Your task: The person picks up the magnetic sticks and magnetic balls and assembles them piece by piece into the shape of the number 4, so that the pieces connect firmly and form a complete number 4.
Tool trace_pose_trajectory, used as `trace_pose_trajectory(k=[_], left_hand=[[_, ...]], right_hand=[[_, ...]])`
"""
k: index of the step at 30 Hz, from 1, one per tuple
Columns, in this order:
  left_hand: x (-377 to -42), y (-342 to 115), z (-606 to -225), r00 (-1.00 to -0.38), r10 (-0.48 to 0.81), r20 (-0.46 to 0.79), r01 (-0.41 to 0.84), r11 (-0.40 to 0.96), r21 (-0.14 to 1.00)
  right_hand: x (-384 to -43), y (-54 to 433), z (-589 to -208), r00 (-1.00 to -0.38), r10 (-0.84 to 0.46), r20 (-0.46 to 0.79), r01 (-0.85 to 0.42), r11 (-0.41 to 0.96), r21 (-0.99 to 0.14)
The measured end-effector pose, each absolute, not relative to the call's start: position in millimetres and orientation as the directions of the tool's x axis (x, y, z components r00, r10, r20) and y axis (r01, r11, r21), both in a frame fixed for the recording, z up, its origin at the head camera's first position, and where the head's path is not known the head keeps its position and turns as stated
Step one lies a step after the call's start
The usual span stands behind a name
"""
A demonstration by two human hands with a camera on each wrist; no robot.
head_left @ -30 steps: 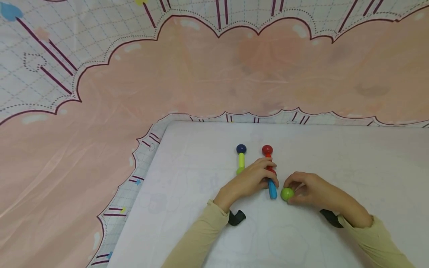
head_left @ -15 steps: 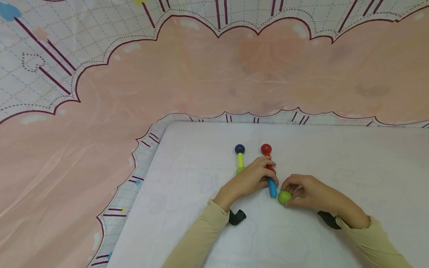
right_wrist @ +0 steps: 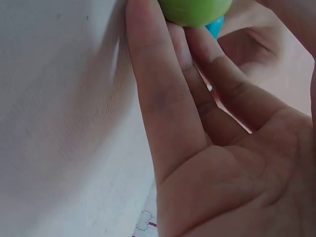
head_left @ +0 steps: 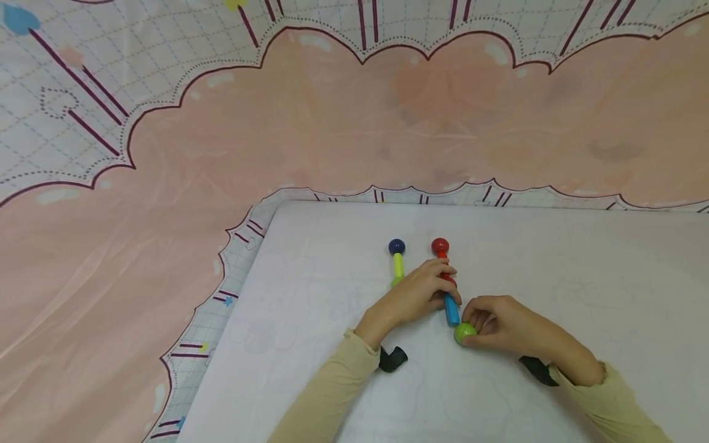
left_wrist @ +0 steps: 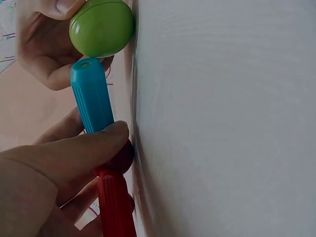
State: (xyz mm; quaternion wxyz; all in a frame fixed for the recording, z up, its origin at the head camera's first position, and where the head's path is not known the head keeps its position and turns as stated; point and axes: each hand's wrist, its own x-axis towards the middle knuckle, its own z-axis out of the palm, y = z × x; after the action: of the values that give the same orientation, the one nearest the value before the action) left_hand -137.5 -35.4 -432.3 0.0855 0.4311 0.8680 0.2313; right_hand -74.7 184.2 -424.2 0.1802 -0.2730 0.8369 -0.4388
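Observation:
My left hand (head_left: 415,294) grips a jointed stick near its middle, where a blue rod (left_wrist: 94,96) meets a dark red ball (left_wrist: 122,159). Beyond that ball, a red rod (left_wrist: 114,202) leads to another red ball (head_left: 440,246) at the far end. Between thumb and fingers, my right hand (head_left: 506,323) pinches a green ball (head_left: 464,333) with a thin seam line. In the left wrist view the green ball sits right at the free end of the blue rod, whose tip shows a small hole. The right wrist view shows just the lower part of the green ball.
A second stick, a yellow-green rod (head_left: 398,264) with a dark blue ball (head_left: 396,247) on top and a green ball (head_left: 396,281) below, lies left of the first, partly behind my left hand. The white tabletop (head_left: 310,295) ends at a patterned cloth (head_left: 354,135).
My right hand has moved the green ball left and toward me, from beside the blue rod to its near end. My left hand stays in place on the stick.

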Motion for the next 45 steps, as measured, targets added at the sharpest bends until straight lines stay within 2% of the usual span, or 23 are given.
trace_pose_trajectory(k=[18, 32, 36, 41, 45], left_hand=[[-135, -34, -428, -0.61, 0.792, 0.021, 0.714, 0.538, 0.448], [-130, -36, -425, -0.631, 0.775, 0.015, 0.707, 0.567, 0.423], [-128, -45, -424, -0.659, 0.751, 0.04, 0.684, 0.576, 0.447], [-128, -62, -423, -0.73, 0.682, 0.038, 0.617, 0.635, 0.465], [-128, -75, -422, -0.783, 0.62, 0.036, 0.57, 0.695, 0.439]], right_hand=[[-73, 176, -426, -0.816, -0.576, -0.047, -0.307, 0.501, -0.809], [-72, 174, -426, -0.809, -0.584, -0.071, -0.286, 0.495, -0.82], [-72, 174, -427, -0.811, -0.578, -0.085, -0.273, 0.503, -0.82], [-73, 175, -428, -0.813, -0.574, -0.1, -0.27, 0.524, -0.808], [-74, 175, -428, -0.813, -0.572, -0.113, -0.262, 0.533, -0.805]])
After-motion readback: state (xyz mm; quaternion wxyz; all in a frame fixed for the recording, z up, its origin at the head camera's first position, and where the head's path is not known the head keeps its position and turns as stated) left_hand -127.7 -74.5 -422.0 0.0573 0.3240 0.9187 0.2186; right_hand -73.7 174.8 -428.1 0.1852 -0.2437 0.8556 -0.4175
